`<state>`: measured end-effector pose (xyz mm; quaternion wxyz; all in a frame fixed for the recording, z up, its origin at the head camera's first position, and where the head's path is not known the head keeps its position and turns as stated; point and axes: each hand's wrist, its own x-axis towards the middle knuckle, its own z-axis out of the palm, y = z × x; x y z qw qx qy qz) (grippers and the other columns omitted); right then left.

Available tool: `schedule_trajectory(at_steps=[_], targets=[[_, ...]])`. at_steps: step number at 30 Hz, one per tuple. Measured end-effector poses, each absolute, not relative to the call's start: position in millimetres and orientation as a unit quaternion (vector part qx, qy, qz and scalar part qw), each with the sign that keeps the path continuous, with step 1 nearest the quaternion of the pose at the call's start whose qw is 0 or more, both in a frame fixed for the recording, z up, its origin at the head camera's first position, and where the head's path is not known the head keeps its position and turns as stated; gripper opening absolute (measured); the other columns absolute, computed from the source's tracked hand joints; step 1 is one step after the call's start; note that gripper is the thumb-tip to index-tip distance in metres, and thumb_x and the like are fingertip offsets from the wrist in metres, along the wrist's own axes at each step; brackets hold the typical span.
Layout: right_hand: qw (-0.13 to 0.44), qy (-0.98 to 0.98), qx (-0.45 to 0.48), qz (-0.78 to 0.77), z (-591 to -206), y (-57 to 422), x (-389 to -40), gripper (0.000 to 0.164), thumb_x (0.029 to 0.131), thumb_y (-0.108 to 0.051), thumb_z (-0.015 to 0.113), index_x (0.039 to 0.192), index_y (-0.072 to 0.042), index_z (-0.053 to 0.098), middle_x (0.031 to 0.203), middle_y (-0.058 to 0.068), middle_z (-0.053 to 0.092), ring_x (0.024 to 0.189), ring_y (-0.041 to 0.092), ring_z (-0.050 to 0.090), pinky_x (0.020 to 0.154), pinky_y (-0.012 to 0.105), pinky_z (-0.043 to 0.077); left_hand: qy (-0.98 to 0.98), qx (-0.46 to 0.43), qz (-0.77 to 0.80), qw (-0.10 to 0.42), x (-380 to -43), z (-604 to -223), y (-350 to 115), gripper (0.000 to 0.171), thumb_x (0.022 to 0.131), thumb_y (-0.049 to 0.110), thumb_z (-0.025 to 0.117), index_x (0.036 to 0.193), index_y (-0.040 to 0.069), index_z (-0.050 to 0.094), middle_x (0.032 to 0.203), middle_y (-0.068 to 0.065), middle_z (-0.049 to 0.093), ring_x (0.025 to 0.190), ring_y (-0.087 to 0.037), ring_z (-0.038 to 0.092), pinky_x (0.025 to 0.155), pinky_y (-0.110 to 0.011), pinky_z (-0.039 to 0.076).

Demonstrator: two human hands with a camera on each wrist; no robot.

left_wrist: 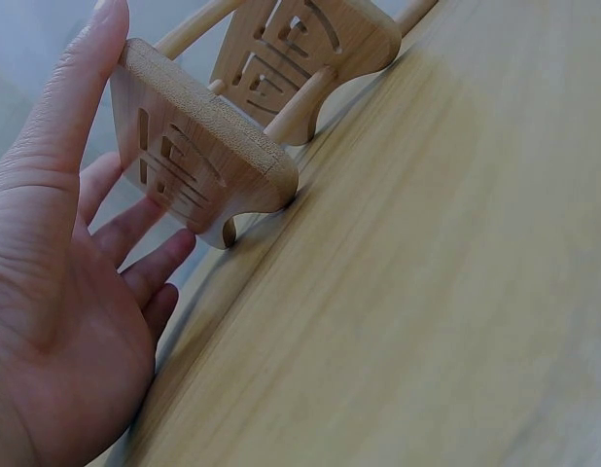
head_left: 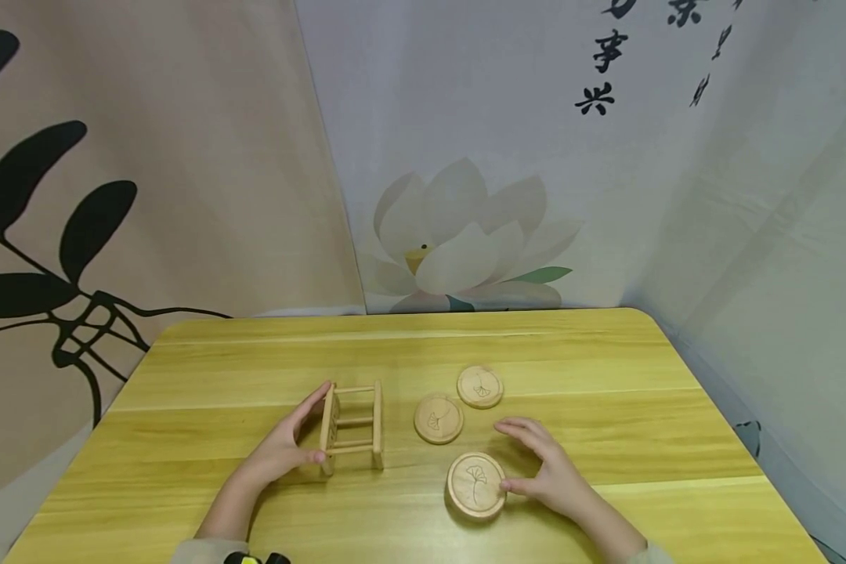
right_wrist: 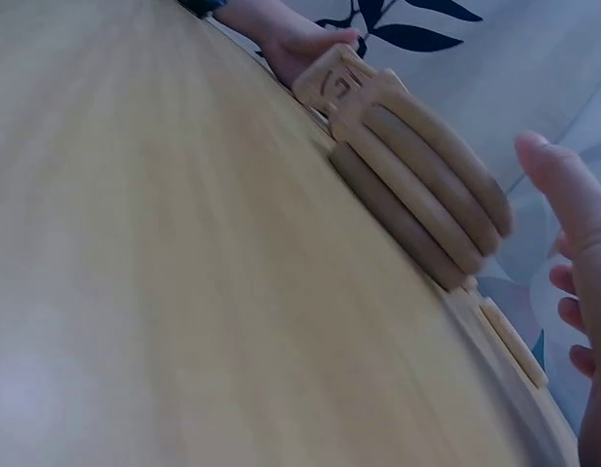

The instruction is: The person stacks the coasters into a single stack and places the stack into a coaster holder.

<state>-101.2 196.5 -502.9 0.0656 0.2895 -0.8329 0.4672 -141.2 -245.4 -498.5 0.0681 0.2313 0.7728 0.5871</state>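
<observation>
A small wooden coaster rack [head_left: 355,421], two cut-out end panels joined by rods, stands on the table at left of centre. My left hand [head_left: 284,449] rests against its left panel [left_wrist: 189,146], thumb and fingers spread along the panel without curling round it. Right of the rack is a stack of round wooden coasters [head_left: 475,486], the top one engraved with a ginkgo leaf; its layers [right_wrist: 417,185] show in the right wrist view. Beside that stack my right hand [head_left: 553,474] is spread, thumb close to the rim. A gap separates thumb and stack in the right wrist view.
Two single coasters lie flat behind the stack, one nearer [head_left: 439,418] and one farther back [head_left: 480,387]. They sit on a yellow wooden table [head_left: 183,376] with rounded far corners. Printed cloth [head_left: 465,117] hangs behind the table.
</observation>
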Motion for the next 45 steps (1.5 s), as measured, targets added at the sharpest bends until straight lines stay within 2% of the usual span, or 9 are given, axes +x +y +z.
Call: schedule_trajectory(at_steps=[3,8,13,20,26,33,40,45], targets=[[0.072,-0.83,0.283,0.475,-502.5,198.7,-107.7,0.075,0.069,-0.019,0.085,0.135,-0.005,0.052,0.136,0.011,0.048,0.124,0.023,0.043,0.101,0.04,0.038,0.774,0.232,0.585,0.066,-141.5,-498.6,-245.6,0.107,0.072,0.025,0.085,0.154,0.013,0.017,0.156,-0.012,0.02,0.139,-0.04,0.015,0.101,-0.073,0.004],[0.073,-0.837,0.263,0.475,-502.9,201.0,-118.3,0.074,0.07,-0.017,0.085,0.135,-0.006,0.052,0.137,0.01,0.048,0.124,0.03,0.042,0.098,0.056,0.038,0.773,0.233,0.586,0.068,-141.2,-498.9,-245.9,0.106,0.072,0.027,0.084,0.155,0.015,0.018,0.156,-0.012,0.019,0.139,-0.041,0.015,0.101,-0.073,0.003],[0.079,-0.842,0.244,0.475,-505.5,203.4,-130.4,0.069,0.072,-0.014,0.084,0.133,-0.003,0.054,0.137,0.013,0.048,0.124,0.035,0.042,0.097,0.063,0.035,0.773,0.24,0.584,0.065,-141.4,-500.1,-246.4,0.106,0.073,0.033,0.083,0.154,0.014,0.017,0.155,-0.016,0.023,0.137,-0.044,0.019,0.1,-0.073,0.005],[0.084,-0.852,0.234,0.462,-507.6,204.4,-147.7,0.07,0.072,-0.017,0.085,0.133,-0.004,0.054,0.137,0.016,0.048,0.124,0.035,0.042,0.1,0.06,0.034,0.77,0.248,0.585,0.06,-142.5,-500.5,-246.7,0.106,0.074,0.034,0.083,0.154,0.012,0.017,0.153,-0.018,0.027,0.136,-0.045,0.021,0.1,-0.073,0.005],[0.083,-0.858,0.224,0.455,-499.7,198.8,-158.5,0.068,0.072,-0.009,0.083,0.133,0.001,0.053,0.136,0.022,0.048,0.126,0.04,0.039,0.103,0.06,0.03,0.771,0.246,0.584,0.062,-141.9,-499.9,-246.9,0.105,0.074,0.035,0.082,0.155,0.014,0.017,0.153,-0.018,0.026,0.136,-0.046,0.02,0.099,-0.075,0.006],[0.071,-0.861,0.218,0.453,-509.6,202.3,-176.6,0.071,0.074,-0.027,0.083,0.136,-0.008,0.053,0.139,0.015,0.047,0.129,0.035,0.038,0.104,0.055,0.031,0.77,0.248,0.585,0.063,-142.4,-501.2,-247.3,0.103,0.075,0.037,0.082,0.155,0.021,0.018,0.153,-0.018,0.025,0.136,-0.046,0.02,0.099,-0.075,0.005],[0.072,-0.867,0.218,0.443,-510.3,199.7,-190.0,0.073,0.073,-0.028,0.085,0.135,-0.006,0.054,0.138,0.016,0.048,0.128,0.036,0.038,0.105,0.056,0.03,0.769,0.244,0.588,0.066,-142.0,-500.5,-247.1,0.106,0.074,0.031,0.083,0.155,0.014,0.017,0.154,-0.019,0.024,0.137,-0.046,0.019,0.099,-0.075,0.004],[0.071,-0.875,0.218,0.426,-512.2,197.2,-199.7,0.076,0.072,-0.031,0.085,0.136,-0.006,0.053,0.138,0.016,0.048,0.129,0.037,0.038,0.106,0.056,0.028,0.772,0.242,0.584,0.065,-142.0,-500.6,-247.2,0.104,0.074,0.024,0.084,0.155,0.021,0.018,0.154,-0.018,0.024,0.137,-0.046,0.019,0.099,-0.075,0.005]])
